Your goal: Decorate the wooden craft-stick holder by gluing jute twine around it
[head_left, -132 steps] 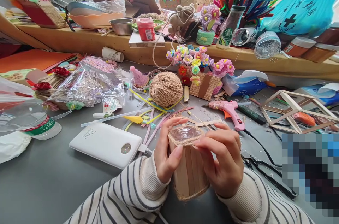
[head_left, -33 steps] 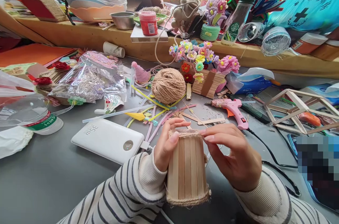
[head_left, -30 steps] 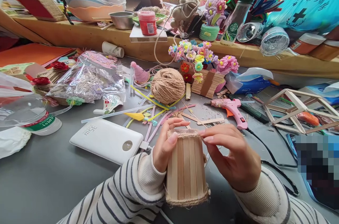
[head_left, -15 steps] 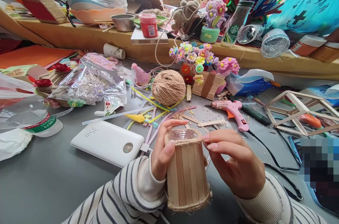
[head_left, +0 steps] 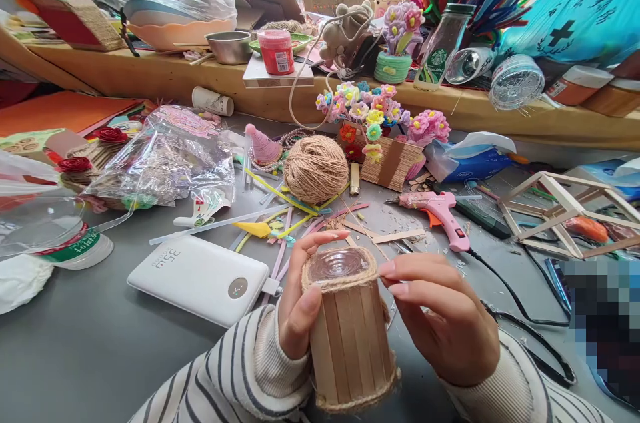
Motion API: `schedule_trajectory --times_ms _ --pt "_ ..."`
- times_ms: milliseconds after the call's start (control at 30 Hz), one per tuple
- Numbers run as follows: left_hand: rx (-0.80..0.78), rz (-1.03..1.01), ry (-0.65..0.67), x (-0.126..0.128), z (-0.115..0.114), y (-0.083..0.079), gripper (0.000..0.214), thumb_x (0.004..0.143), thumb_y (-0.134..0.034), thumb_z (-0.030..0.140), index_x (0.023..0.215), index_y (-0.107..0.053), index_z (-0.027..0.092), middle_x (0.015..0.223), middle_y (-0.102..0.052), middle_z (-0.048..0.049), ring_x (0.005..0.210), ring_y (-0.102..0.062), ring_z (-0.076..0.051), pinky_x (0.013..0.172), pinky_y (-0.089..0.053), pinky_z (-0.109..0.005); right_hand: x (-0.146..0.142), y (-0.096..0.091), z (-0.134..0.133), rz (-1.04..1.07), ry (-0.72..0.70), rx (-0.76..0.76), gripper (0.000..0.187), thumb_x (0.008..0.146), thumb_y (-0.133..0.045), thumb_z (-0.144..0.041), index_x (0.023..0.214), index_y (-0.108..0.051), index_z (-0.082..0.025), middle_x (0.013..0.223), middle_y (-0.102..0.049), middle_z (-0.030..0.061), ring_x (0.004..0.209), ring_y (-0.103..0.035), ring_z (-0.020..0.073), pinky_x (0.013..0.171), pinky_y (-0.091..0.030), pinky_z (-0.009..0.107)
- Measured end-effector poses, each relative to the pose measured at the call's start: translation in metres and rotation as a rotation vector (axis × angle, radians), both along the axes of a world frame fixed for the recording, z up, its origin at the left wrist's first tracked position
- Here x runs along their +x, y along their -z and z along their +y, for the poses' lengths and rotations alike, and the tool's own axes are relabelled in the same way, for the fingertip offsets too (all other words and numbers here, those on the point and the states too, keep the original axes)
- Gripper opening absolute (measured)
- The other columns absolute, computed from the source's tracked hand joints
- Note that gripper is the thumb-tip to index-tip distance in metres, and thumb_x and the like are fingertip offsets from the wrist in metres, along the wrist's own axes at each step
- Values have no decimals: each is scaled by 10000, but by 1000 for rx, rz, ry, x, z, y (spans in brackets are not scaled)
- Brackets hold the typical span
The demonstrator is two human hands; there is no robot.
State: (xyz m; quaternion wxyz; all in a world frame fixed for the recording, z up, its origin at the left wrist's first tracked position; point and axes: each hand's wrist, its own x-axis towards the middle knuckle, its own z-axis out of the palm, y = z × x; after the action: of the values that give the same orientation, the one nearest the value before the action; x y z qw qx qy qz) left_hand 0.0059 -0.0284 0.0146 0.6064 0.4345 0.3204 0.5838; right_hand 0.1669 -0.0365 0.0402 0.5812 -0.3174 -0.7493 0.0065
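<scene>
I hold an upturned cup (head_left: 350, 336) clad in wooden craft sticks, with jute twine around both rims and a clear plastic base facing up. My left hand (head_left: 300, 303) wraps its left side, thumb on the front and fingers curled over the top edge. My right hand (head_left: 445, 323) is at the right of the cup, fingers together and their tips pressing the twine at the top rim. Both sleeves are striped.
On the grey table: a white power bank (head_left: 200, 279) to the left, a ball of jute twine (head_left: 316, 169), a pink glue gun (head_left: 440, 209) with its black cord, a stick frame (head_left: 555, 209), plastic bags (head_left: 165, 156), and a flower-filled stick basket (head_left: 385, 156). A cluttered wooden shelf (head_left: 165, 76) runs behind.
The cup has tilted so its clear base faces me more. My left thumb has slid down the front a little. My right fingertips stay at the top twine rim.
</scene>
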Motion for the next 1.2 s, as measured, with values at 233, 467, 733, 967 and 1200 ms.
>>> schedule_trajectory --times_ms 233,467,733,967,1200 --pt "-81 -42 24 0 2 -6 462 738 -621 584 1060 -618 252 1187 -647 -44 998 -596 -253 872 -466 -365 0 2 3 -10 25 -2 247 855 -527 8 996 -583 -187 881 -697 61 831 -687 147 741 -594 273" --pt "-114 -9 33 0 3 -8 453 737 -610 579 1037 -635 241 1196 -647 -61 996 -587 -277 882 -441 -390 -1 3 4 42 -1 -19 303 812 -537 53 1005 -592 -175 871 -699 73 835 -687 162 745 -591 286" --pt "-93 -47 24 2 2 -7 468 718 -618 595 1025 -634 243 1151 -674 -40 957 -595 -244 849 -451 -362 -1 4 2 55 -15 -30 317 806 -538 63 1009 -595 -174 874 -698 69 846 -684 158 748 -586 277" --pt "-135 -97 39 3 3 -9 459 699 -645 584 985 -658 226 1104 -693 -45 929 -612 -233 836 -476 -354 0 5 2 19 -13 -50 339 831 -519 66 1060 -568 -179 922 -665 63 893 -653 147 770 -577 269" --pt "-208 -180 88 3 5 -12 448 711 -639 572 976 -680 212 1084 -703 -60 932 -631 -229 828 -502 -341 0 5 4 -45 15 -42 348 845 -538 75 1102 -603 -152 966 -663 58 935 -636 133 818 -559 241"
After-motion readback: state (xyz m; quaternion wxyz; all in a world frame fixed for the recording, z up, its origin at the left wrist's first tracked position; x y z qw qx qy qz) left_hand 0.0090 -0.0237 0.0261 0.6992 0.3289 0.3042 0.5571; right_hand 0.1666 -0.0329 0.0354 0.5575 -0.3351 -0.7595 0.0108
